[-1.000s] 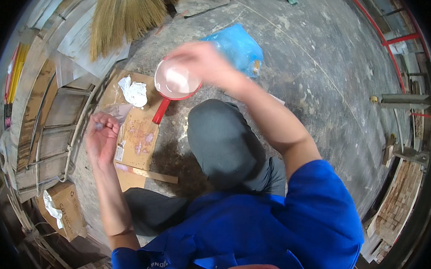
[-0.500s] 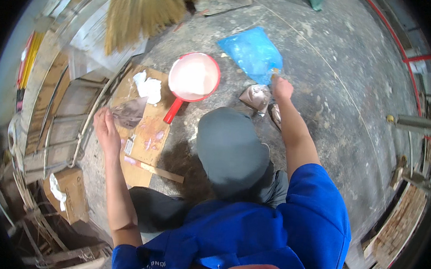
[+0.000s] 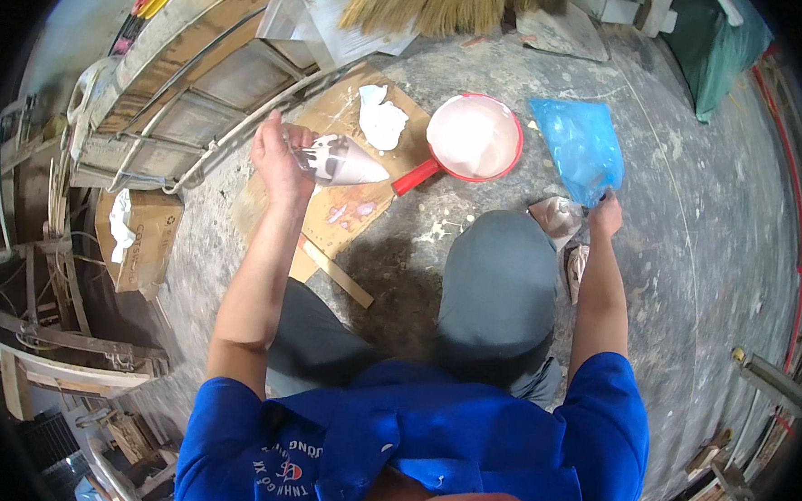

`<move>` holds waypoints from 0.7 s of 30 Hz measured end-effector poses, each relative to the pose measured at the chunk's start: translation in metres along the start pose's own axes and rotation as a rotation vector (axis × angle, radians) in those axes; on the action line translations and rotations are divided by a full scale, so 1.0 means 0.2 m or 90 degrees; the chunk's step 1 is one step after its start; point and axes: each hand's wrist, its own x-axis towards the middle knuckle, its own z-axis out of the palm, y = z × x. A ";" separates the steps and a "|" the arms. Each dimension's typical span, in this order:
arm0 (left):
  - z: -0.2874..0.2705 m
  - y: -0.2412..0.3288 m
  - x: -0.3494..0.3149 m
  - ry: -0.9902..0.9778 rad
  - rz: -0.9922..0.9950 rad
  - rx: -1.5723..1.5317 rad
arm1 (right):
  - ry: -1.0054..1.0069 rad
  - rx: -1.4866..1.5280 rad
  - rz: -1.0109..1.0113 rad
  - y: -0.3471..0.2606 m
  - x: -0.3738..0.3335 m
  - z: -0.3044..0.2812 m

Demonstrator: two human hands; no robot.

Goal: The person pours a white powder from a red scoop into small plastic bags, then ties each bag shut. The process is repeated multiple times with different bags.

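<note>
My left hand (image 3: pixel 282 158) is closed round the gathered top of a clear plastic bag (image 3: pixel 358 165), whose pointed end holds pinkish-white paste. It hangs over a stained cardboard sheet (image 3: pixel 322 235). To the right, my right hand (image 3: pixel 606 216) pinches the near corner of a blue plastic bag (image 3: pixel 577 146); its contents cannot be made out. Between the hands stands a red pan (image 3: pixel 417 177) with pale pink paste in it, its handle toward me. Two small clear bags of pinkish-brown material, one bag (image 3: pixel 557 220) and another bag (image 3: pixel 577 271), lie beside my right forearm.
A crumpled white sheet (image 3: pixel 381 118) and a flat wooden stick (image 3: pixel 341 273) lie on the cardboard. Straw broom heads (image 3: pixel 423 7) are at the far side. Framed panels (image 3: pixel 190 112) lean at the left, above a cardboard box (image 3: pixel 152 246). Green fabric (image 3: pixel 715 58) hangs at the far right.
The view has turned, shifting the scene rightward. The clear bag in my left hand now shows its paste-filled cone pointing toward the pan. My right hand still grips the blue bag.
</note>
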 end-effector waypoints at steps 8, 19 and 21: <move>-0.02 0.06 -0.01 0.000 0.018 0.028 | 0.086 0.317 0.125 0.04 0.07 0.07; -0.02 0.05 -0.02 -0.078 0.035 0.102 | 0.131 0.669 0.250 0.13 0.07 0.08; -0.04 0.04 -0.04 -0.078 0.031 0.135 | 0.030 0.828 0.334 0.01 -0.02 0.10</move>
